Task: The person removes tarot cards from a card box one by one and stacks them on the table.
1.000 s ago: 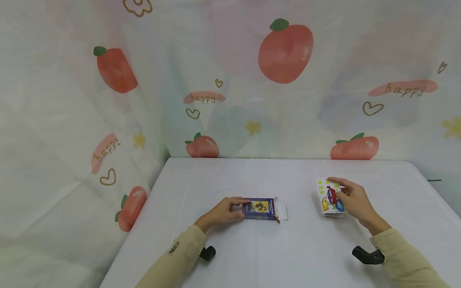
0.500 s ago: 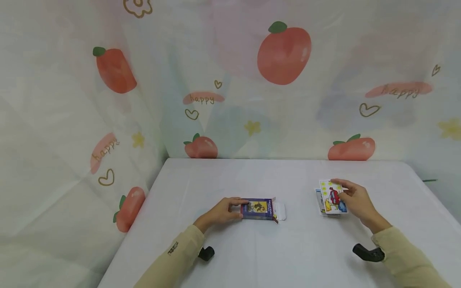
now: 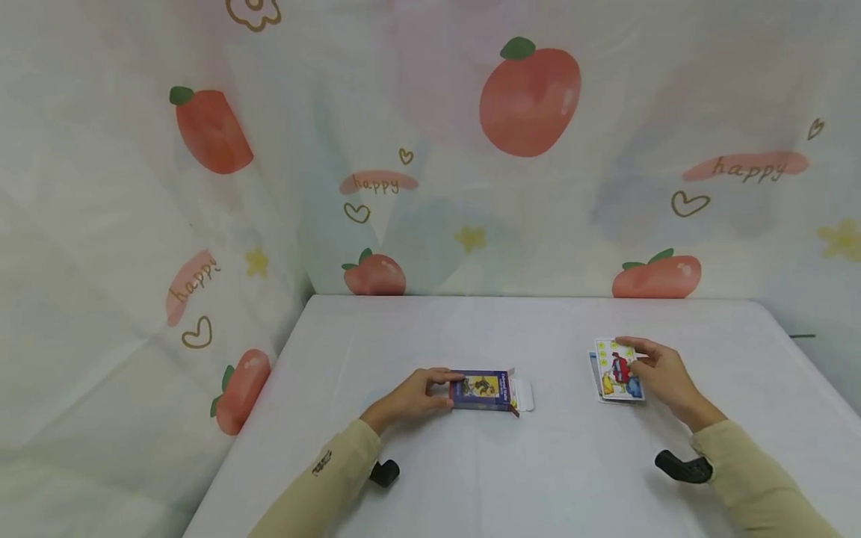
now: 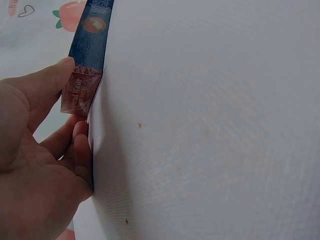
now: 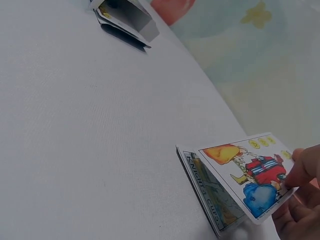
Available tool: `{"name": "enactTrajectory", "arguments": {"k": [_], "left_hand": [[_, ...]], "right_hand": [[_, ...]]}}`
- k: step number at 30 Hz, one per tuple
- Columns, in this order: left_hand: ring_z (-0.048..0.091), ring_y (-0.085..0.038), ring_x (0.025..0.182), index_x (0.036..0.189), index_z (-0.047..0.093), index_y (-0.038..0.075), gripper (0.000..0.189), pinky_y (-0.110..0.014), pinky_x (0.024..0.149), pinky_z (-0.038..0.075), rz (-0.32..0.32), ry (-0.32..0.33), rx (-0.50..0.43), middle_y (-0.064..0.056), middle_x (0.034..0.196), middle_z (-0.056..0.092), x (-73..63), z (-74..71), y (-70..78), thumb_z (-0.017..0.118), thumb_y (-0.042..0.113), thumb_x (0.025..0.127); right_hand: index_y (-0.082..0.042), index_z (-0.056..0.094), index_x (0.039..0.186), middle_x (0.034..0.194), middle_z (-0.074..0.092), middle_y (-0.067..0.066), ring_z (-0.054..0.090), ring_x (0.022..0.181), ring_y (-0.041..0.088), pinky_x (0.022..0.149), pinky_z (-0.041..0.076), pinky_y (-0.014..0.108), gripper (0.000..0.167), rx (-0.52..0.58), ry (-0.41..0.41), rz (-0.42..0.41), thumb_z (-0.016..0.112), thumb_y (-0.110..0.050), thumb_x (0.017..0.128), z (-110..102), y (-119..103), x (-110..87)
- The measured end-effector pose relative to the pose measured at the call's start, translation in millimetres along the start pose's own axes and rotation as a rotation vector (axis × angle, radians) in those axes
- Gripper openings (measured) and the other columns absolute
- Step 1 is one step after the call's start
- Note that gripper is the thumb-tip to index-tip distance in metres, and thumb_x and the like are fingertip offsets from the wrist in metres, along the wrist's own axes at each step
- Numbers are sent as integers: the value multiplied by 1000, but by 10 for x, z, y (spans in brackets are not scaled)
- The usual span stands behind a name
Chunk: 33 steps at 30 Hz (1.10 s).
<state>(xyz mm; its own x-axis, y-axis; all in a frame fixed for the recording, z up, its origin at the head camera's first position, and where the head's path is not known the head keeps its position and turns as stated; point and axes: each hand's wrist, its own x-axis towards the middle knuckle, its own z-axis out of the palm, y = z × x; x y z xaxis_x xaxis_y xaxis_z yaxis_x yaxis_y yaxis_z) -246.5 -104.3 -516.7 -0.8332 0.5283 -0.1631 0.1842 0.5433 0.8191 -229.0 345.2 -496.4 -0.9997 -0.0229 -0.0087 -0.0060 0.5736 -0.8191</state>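
My left hand point(image 3: 417, 392) grasps the card box point(image 3: 483, 390), blue with a yellow picture on top, by its closed end: thumb on the near side, index finger reaching over the top. The box lies flat on the white table point(image 3: 484, 478), open end facing right, white flap point(image 3: 523, 396) sticking out. Lettering on the closed end includes "Waite". My right hand point(image 3: 666, 373) grasps the top card point(image 3: 615, 366) at its right side: red-clothed figure, yellow sack, blue sack, yellow discs. That card sits askew over the card stack point(image 5: 215, 200), covering most of it; the exposed face reads "Knight" and "Cups". Can't tell if my right fingers also grip the stack, or if the stack rests fully on the table. Cards are well apart from the box, off to its right. Beige sleeves point(image 3: 760, 478) on both arms, a black piece point(image 3: 386, 474) under the left wrist, another black piece point(image 3: 682, 468) by the right. Wall covering point(image 3: 417, 90) behind: red fruit, hearts, "happy".
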Motion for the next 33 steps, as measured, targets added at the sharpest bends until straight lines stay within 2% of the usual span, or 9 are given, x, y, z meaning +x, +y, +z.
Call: {"name": "enactTrajectory", "arguments": {"k": [6,10,15,17,23,29,33], "left_hand": [[35,-32,152,140,62,29,49,-52,123,33,-21,3,-7,-10,159,45,-6,4,7,74,20,93],[35,-32,152,139,63,30,49,-52,122,33,-22,6,-3,-10,158,46,3,7,2,75,20,93],[35,-32,152,140,62,28,49,-52,122,35,-17,1,1,-10,159,45,-3,-3,5,74,20,93],[35,-32,152,140,62,28,49,-51,121,35,-19,-1,1,-10,159,45,-9,-6,11,74,20,93],[35,-32,152,140,62,27,49,-52,122,35,-21,-3,2,-9,158,46,-16,-9,27,74,19,93],[37,-32,151,140,62,28,49,-51,121,36,-20,-2,-5,-9,158,46,-12,-9,20,74,19,93],[37,-33,151,140,62,28,49,-52,121,36,-14,-4,-10,-10,159,45,-3,-17,20,74,19,93]], "right_hand": [[3,44,148,148,38,36,53,88,2,70,51,14,52,-18,-41,53,46,-1,97,25,34,12],[3,45,148,149,38,36,55,91,4,71,51,13,52,-36,-49,58,48,-1,96,29,45,26],[5,49,144,145,43,38,59,106,28,70,48,13,51,-79,-37,13,54,1,93,53,84,49],[6,52,141,141,46,38,57,107,32,69,47,13,50,-101,-26,-8,55,2,91,71,119,53],[7,57,134,120,58,32,52,87,16,61,46,19,45,-149,11,-58,58,5,89,119,190,44],[4,61,131,95,57,15,46,79,13,61,40,21,42,-214,28,-104,60,5,89,154,232,48],[4,62,130,97,58,16,46,82,15,64,39,20,42,-235,42,-121,62,5,88,170,256,52]]}}
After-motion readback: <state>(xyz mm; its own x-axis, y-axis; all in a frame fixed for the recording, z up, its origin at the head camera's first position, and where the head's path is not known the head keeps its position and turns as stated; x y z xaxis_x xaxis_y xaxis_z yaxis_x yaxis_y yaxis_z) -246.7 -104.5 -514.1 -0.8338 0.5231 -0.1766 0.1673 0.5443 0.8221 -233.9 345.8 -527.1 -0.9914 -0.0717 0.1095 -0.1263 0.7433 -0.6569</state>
